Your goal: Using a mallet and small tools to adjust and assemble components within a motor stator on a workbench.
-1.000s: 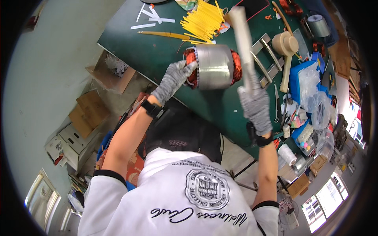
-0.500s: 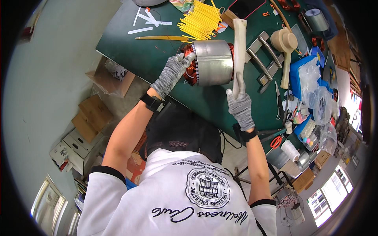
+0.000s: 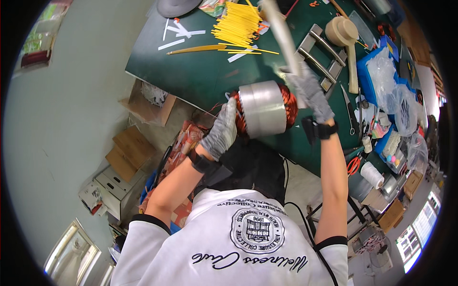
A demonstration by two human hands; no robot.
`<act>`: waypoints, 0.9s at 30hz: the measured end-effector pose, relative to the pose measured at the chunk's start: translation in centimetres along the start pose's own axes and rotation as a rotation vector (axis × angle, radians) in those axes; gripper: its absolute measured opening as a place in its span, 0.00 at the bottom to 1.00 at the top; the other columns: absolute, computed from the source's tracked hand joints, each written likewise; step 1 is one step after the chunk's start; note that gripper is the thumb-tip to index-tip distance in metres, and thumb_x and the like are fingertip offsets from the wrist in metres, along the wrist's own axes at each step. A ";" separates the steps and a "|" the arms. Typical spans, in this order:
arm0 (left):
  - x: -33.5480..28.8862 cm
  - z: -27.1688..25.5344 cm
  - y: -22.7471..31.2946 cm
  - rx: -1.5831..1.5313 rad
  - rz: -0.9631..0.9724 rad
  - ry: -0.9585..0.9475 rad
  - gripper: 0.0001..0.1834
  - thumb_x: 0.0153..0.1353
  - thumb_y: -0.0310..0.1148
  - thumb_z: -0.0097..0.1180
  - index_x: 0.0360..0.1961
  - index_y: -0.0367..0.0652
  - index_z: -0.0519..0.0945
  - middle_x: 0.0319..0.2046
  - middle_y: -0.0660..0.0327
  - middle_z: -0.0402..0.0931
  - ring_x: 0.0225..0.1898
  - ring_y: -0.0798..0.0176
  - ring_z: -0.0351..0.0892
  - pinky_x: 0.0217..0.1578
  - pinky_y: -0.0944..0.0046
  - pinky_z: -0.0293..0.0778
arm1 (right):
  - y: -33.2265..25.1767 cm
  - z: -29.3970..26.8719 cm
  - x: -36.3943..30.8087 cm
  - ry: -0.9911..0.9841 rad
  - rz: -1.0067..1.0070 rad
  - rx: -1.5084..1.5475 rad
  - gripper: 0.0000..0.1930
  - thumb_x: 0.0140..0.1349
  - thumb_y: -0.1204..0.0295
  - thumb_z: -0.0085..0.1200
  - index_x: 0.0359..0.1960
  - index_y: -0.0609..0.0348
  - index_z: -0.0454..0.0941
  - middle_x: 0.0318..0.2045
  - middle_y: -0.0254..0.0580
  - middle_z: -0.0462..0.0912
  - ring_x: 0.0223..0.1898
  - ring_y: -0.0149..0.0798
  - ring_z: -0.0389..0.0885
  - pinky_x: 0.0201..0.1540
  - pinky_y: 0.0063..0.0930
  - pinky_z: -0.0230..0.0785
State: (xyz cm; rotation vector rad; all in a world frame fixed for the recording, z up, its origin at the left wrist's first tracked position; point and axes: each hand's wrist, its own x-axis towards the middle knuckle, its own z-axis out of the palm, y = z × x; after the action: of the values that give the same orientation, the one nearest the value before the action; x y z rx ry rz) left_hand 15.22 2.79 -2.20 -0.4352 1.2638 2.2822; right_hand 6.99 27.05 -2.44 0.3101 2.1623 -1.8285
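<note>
A motor stator (image 3: 263,110), a silver metal cylinder with copper windings bulging from both ends, lies on its side at the table's near edge. My gloved left hand (image 3: 223,128) is wrapped round its left end, over the winding. My gloved right hand (image 3: 309,90), just beyond the right-hand winding, is closed around a long pale stick (image 3: 282,35). The stick points up and away, smeared by motion. Whether its lower end touches the winding I cannot tell.
On the green table (image 3: 167,64) lie a pile of yellow sticks (image 3: 236,25), white strips (image 3: 180,31) and a flat tan blade-like strip (image 3: 196,49). To the right are a metal frame (image 3: 320,55), a pale mallet (image 3: 342,33), long scissors (image 3: 350,112) and blue bins (image 3: 374,81).
The stator has come toward me and tilted, its right end raised. The pale stick in my right hand now leans left and lies farther right at its lower end.
</note>
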 end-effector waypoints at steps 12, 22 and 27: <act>9.2 2.1 -1.8 1.353 0.770 -0.092 0.15 0.56 0.38 0.51 0.40 0.41 0.78 0.37 0.53 0.77 0.45 0.49 0.73 0.55 0.52 0.60 | 6.5 0.9 -17.7 0.180 0.084 0.387 0.19 0.56 0.77 0.48 0.50 0.61 0.63 0.39 0.42 0.80 0.29 0.25 0.73 0.32 0.18 0.70; 4.2 3.6 -1.0 1.714 0.590 -0.222 0.30 0.56 0.44 0.50 0.55 0.36 0.67 0.51 0.48 0.69 0.55 0.46 0.65 0.60 0.50 0.55 | 4.9 -0.2 -21.6 0.641 -0.122 -0.228 0.34 0.54 0.76 0.51 0.64 0.58 0.54 0.31 0.45 0.76 0.25 0.41 0.75 0.31 0.32 0.73; 3.7 4.3 -1.7 1.743 0.636 -0.241 0.27 0.54 0.39 0.52 0.53 0.35 0.69 0.51 0.47 0.70 0.55 0.45 0.65 0.59 0.51 0.57 | 6.1 -0.5 -18.2 0.364 -0.224 -0.531 0.26 0.62 0.68 0.48 0.63 0.52 0.60 0.32 0.55 0.78 0.27 0.52 0.77 0.31 0.37 0.71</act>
State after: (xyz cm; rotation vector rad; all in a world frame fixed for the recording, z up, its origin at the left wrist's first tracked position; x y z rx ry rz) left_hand 12.90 8.16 -2.98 0.9034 2.7447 0.6947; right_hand 26.11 29.00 -1.53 0.3042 2.9338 -1.2876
